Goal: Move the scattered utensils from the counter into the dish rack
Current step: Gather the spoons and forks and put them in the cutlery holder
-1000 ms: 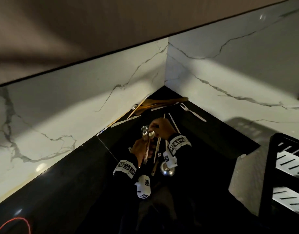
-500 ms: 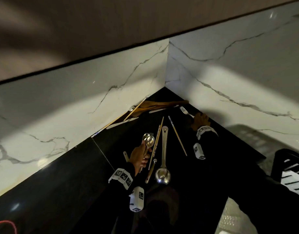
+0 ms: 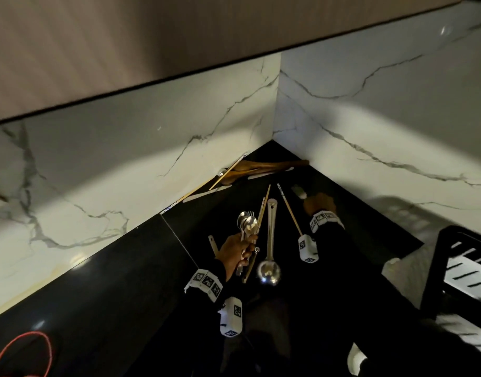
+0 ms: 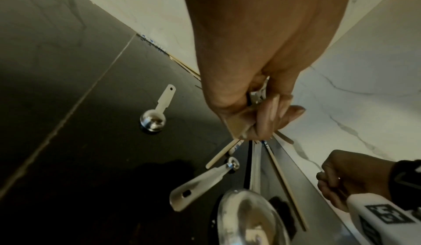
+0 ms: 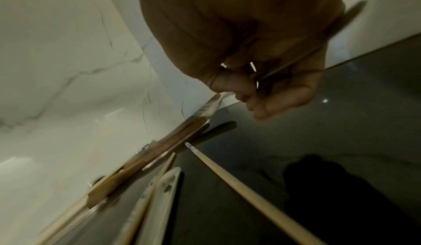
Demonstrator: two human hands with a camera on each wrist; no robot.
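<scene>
Right hand (image 3: 319, 204) grips the fork (image 3: 298, 191) by its handle, fingers curled round it, tines pointing toward the wall corner; the fork is blurred and cannot be judged as lifted or touching the counter (image 3: 125, 281). Left hand (image 3: 233, 251) holds a bundle of spoons (image 3: 246, 224) upright, bowls up, fingers wrapped round the handles.

Remaining utensils lie between the two hands with long axes running from the person toward the corner: ladle (image 3: 269, 257), bowl nearest the person, and chopstick (image 3: 288, 208) just beside the right wrist. A small measuring spoon (image 4: 157, 112) lies left of the left hand. Wooden utensils (image 3: 261, 167) rest against the wall at the corner.

Dish rack (image 3: 462, 268) stands to the right, well apart from both hands; the right hand is nearer it. Judgement: the fork must travel rightward and back toward the person.
</scene>
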